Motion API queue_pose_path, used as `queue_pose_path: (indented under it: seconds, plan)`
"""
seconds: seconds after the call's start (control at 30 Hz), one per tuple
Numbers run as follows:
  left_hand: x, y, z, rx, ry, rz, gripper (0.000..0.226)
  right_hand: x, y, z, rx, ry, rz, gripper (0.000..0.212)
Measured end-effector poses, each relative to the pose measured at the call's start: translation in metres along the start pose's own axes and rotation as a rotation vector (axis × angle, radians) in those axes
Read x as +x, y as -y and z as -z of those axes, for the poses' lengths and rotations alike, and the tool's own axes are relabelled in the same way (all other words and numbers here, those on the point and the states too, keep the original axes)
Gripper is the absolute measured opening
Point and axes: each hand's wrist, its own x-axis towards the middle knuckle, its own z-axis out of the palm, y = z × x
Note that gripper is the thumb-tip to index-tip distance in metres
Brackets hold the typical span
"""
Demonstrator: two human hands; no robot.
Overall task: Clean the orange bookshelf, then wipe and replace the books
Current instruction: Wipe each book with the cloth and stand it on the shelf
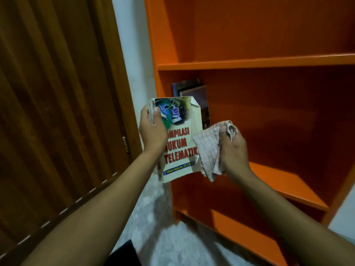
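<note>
My left hand (151, 131) grips a cream paperback book (182, 139) with red title letters by its upper left edge, cover facing me, in front of the orange bookshelf (249, 63). My right hand (233, 152) holds a checked pink-and-white cloth (208, 148) bunched in its fingers, touching the book's right edge. Behind the held book, two or three books (194, 91) stand leaning against the left wall of the middle shelf. The rest of that shelf and the shelves above and below look bare.
A brown wooden door (57, 93) fills the left side, with a strip of white wall (132, 54) between it and the bookshelf. Pale speckled floor (153, 217) lies below. A dark object (124, 254) shows at the bottom edge.
</note>
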Motion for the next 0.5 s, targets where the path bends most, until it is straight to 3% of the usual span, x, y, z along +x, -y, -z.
queue_pose_path:
  seconds: [0.23,0.5]
  plan:
    - [0.02,0.036,-0.095,0.062,-0.058,-0.137,0.032,0.028,-0.003,0.034,-0.05,-0.108,0.024,0.024]
    - [0.018,0.064,-0.109,0.101,-0.048,-0.166,0.035,0.029,-0.018,0.059,-0.095,-0.167,-0.011,0.024]
